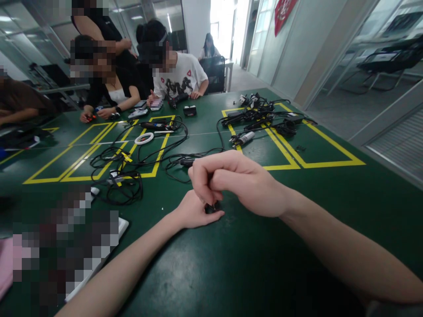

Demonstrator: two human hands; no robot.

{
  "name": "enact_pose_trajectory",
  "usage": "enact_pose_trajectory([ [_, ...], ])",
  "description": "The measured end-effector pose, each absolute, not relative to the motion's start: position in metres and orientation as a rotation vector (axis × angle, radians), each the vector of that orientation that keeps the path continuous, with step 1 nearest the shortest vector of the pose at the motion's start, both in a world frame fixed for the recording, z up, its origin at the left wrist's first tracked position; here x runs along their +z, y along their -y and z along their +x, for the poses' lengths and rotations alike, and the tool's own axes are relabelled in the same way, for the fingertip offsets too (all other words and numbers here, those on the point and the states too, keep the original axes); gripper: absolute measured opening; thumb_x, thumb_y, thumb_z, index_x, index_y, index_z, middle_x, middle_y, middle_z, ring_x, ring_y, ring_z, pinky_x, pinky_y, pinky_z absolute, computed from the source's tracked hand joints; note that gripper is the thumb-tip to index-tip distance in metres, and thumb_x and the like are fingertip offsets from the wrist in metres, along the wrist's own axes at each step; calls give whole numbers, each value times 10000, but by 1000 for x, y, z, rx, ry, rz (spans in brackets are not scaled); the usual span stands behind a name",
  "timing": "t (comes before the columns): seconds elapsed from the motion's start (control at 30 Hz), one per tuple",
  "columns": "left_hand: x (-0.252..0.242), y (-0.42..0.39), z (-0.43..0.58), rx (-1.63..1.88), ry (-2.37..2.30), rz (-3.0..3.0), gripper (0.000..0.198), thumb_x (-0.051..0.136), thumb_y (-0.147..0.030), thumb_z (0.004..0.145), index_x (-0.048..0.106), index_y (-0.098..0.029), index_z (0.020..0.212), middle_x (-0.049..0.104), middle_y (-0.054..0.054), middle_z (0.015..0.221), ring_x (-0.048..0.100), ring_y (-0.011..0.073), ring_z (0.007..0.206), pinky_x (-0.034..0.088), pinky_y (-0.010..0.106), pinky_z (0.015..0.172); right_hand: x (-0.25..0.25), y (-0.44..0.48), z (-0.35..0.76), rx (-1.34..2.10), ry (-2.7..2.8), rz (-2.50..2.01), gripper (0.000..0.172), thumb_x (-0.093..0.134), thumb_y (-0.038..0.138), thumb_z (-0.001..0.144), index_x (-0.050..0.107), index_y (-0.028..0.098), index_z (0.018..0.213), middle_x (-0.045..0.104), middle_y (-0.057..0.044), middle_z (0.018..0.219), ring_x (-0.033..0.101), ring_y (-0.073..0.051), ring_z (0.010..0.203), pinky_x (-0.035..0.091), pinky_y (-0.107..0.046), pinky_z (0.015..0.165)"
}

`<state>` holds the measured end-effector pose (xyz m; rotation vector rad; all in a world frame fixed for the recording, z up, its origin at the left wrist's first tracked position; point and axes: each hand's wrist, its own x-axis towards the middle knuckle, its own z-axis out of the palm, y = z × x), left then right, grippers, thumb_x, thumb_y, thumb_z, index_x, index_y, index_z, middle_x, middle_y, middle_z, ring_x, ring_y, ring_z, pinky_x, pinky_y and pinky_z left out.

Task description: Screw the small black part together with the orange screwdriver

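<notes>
My left hand [194,213] rests low on the green table [185,273], its thumb stretched to the right along a small black object [209,208]. The left fingers curl behind that object and are mostly covered by my right hand [243,182]. Held just above, the right hand is closed, with its thumb and fingertips pinched together and pointing down at the black object. A tiny thin thing seems to show beneath the right fingertips, too small to name. Just behind my hands lies a black cable connector [187,162].
Coiled black cables [127,189] and a white tape ring [144,138] lie ahead left. A cable pile with adapters [254,110] sits far right among yellow tape lines [280,147]. A blurred white-edged slab [124,223] is near left. Co-workers [180,72] sit across the table.
</notes>
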<state>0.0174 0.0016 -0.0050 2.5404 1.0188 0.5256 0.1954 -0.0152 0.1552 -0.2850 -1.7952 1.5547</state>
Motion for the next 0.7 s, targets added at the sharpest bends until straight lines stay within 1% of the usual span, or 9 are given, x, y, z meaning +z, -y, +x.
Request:
enact_pose_trajectory([
  [0.1,-5,-2,19,574,-992,2538,266,775,-436,927,742,-209,1061,775,40,943,741,242,890,605,324,836,140,10,189,1746,1438,-79,157,502,86,808,589,168,705,474,62,607,356,-66,480,284,-210,441],
  [0.2,-2,-2,19,555,-994,2548,258,785,-447,922,735,-216,1027,770,32,932,731,234,875,590,314,818,131,4,187,1883,1267,73,169,504,38,790,611,162,751,514,61,634,315,-54,412,236,-204,384],
  [0.27,0,-2,19,538,-1008,2547,261,774,-460,933,722,-211,992,764,34,918,726,228,867,578,306,803,128,0,187,1895,1269,106,182,501,26,792,615,163,757,507,57,606,433,-81,428,314,-217,420],
  [0.33,1,-2,19,525,-1022,2548,279,769,-475,938,714,-208,1002,758,38,923,722,225,862,567,301,788,127,-4,188,1874,1325,130,175,507,34,787,626,158,760,513,40,571,585,-134,541,440,-254,545],
  [0.4,2,-1,19,506,-1046,2553,304,776,-486,930,710,-205,1024,748,39,912,711,219,824,550,298,752,126,-9,189,1884,1355,164,136,536,55,774,637,146,774,569,10,604,609,-148,633,499,-293,676],
  [0.43,3,-1,19,491,-1057,2551,310,778,-489,926,708,-204,1027,739,35,892,701,213,794,538,294,729,125,-11,189,1907,1351,172,103,570,66,775,637,142,789,582,7,640,597,-140,647,497,-292,692],
  [0.5,3,-2,19,469,-1065,2545,300,778,-484,923,702,-205,1006,719,22,845,680,199,743,518,286,696,121,-15,190,1966,1333,167,68,667,95,797,625,143,818,586,19,724,584,-118,643,473,-266,658],
  [0.57,4,-1,20,479,-1068,2546,292,783,-477,918,697,-209,998,719,21,851,682,201,758,517,285,704,116,-19,191,2022,1311,158,151,761,144,827,610,149,832,583,31,781,609,-109,628,451,-241,605],
  [0.7,6,0,20,490,-1080,2548,292,785,-481,914,689,-211,970,735,37,910,697,213,808,534,292,735,109,-25,195,2080,1291,176,184,803,194,868,628,143,843,642,17,810,682,-132,639,482,-246,595],
])
